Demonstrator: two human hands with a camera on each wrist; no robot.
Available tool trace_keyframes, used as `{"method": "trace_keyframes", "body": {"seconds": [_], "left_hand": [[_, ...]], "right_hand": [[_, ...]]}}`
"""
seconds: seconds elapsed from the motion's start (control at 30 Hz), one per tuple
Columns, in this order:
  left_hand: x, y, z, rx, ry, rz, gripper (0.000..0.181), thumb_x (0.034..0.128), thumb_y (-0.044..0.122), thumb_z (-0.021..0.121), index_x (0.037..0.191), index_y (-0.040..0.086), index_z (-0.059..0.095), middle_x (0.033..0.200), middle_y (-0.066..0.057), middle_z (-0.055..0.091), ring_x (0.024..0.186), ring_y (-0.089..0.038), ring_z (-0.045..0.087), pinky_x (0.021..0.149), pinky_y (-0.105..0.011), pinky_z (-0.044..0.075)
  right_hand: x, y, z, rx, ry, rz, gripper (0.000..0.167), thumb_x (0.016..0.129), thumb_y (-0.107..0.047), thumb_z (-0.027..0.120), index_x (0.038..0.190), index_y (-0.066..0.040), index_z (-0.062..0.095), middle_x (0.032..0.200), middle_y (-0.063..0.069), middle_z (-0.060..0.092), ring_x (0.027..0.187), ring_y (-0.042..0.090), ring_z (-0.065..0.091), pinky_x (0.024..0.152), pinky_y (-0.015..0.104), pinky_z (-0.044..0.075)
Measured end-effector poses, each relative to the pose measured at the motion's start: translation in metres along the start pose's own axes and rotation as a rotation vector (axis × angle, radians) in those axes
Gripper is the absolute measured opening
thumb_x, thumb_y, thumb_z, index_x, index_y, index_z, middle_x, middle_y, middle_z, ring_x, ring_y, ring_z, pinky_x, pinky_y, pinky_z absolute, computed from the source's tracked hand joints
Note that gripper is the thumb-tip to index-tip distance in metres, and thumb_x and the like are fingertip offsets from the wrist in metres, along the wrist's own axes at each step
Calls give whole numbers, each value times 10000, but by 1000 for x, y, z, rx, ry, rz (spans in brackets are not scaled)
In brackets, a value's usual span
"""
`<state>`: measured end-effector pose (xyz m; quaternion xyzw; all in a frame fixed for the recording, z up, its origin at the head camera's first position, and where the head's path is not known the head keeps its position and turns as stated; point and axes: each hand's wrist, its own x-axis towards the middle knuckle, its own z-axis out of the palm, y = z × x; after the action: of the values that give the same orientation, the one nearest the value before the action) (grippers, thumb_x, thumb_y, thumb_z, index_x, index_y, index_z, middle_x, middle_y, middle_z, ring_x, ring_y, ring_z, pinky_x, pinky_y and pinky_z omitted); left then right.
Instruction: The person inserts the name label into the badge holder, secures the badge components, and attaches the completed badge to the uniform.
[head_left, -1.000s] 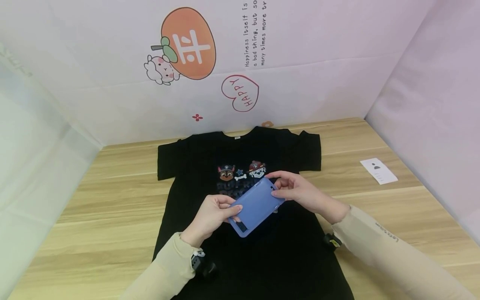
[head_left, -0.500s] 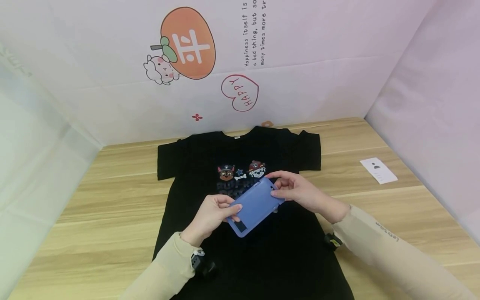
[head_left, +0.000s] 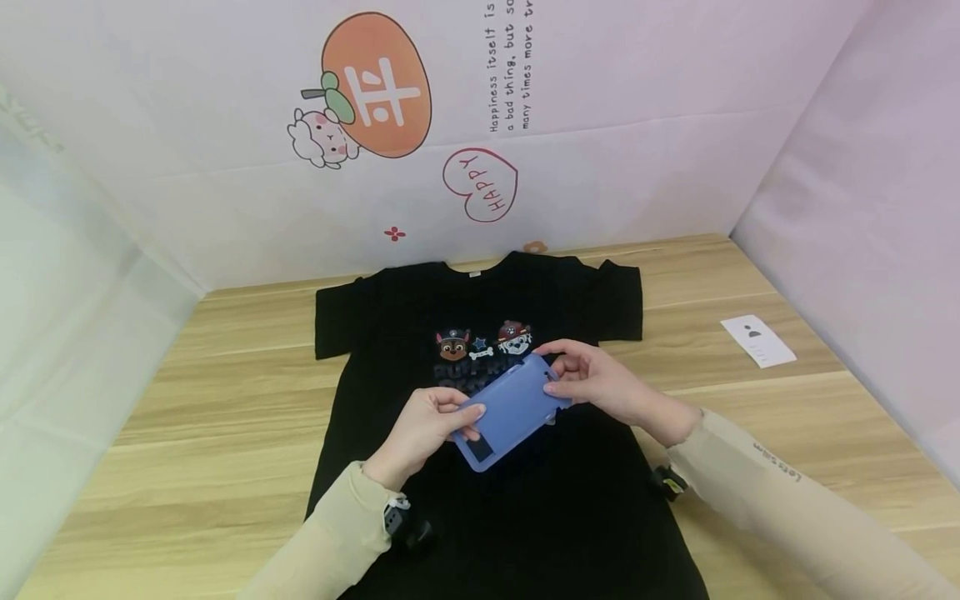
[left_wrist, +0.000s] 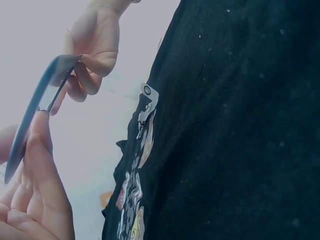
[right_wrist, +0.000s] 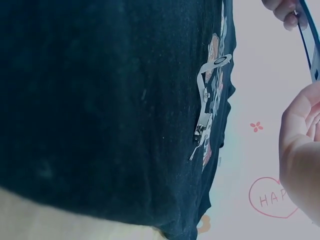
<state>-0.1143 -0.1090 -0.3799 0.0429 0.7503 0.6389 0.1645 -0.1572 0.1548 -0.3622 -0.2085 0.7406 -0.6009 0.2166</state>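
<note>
A flat blue case (head_left: 513,404) with a dark patch at its lower left is held tilted above a black T-shirt (head_left: 480,533). My left hand (head_left: 423,429) pinches its left end, thumb on top. The right hand (head_left: 609,389) grips the upper right end between thumb and fingers. Seen edge-on in the left wrist view, the case (left_wrist: 37,102) has a thin dark layer standing apart from its blue side. A silver metal clipper (right_wrist: 203,95) lies on the shirt in the right wrist view; the case mostly hides it in the head view.
The shirt is spread on a wooden table (head_left: 225,417). A white printed card (head_left: 757,342) lies to the right. White fabric walls (head_left: 622,125) with printed drawings stand behind and at both sides.
The case's lower left corner has shifted slightly up and left, and more of its dark patch shows. Both hands keep their hold almost in place.
</note>
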Motion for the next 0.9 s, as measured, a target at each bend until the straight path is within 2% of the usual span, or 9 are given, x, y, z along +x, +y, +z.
{"method": "trace_keyframes", "body": {"seconds": [0.1, 0.2, 0.4, 0.53, 0.9], "left_hand": [[2, -2, 0, -28, 3, -14, 197, 918, 162, 622, 927, -31, 658, 644, 59, 679, 634, -85, 647, 582, -226, 490], [3, -2, 0, -91, -4, -13, 194, 936, 144, 592, 963, -44, 633, 691, 47, 688, 670, -84, 648, 641, -249, 533], [3, 0, -1, -202, -71, 25, 195, 929, 42, 565, 1077, -86, 555, 842, 3, 708, 754, -87, 665, 730, -287, 566], [2, 2, -1, -228, -90, 34, 217, 928, 11, 550, 1115, -96, 528, 801, 39, 695, 722, -70, 662, 701, -248, 562], [2, 2, 0, -224, -62, 39, 158, 921, 31, 577, 1050, -58, 563, 722, 64, 687, 662, -55, 659, 667, -235, 558]], "right_hand": [[0, 1, 0, 5, 16, -3, 486, 910, -60, 605, 1333, 54, 394, 875, 25, 571, 759, 104, 579, 693, 258, 541], [0, 2, -1, 18, 44, -4, 496, 908, -64, 609, 1335, 56, 387, 863, 13, 564, 748, 91, 574, 680, 246, 537], [0, 2, 0, 37, 97, 18, 490, 910, -45, 597, 1348, 28, 388, 877, 15, 551, 736, 81, 570, 667, 241, 528], [-1, 1, 0, 36, 118, 26, 487, 910, -48, 594, 1347, 19, 391, 896, 20, 541, 741, 84, 572, 664, 251, 522], [-2, 3, 0, 28, 124, 14, 487, 912, -49, 596, 1346, 24, 387, 890, 22, 523, 730, 71, 570, 667, 255, 525]]}}
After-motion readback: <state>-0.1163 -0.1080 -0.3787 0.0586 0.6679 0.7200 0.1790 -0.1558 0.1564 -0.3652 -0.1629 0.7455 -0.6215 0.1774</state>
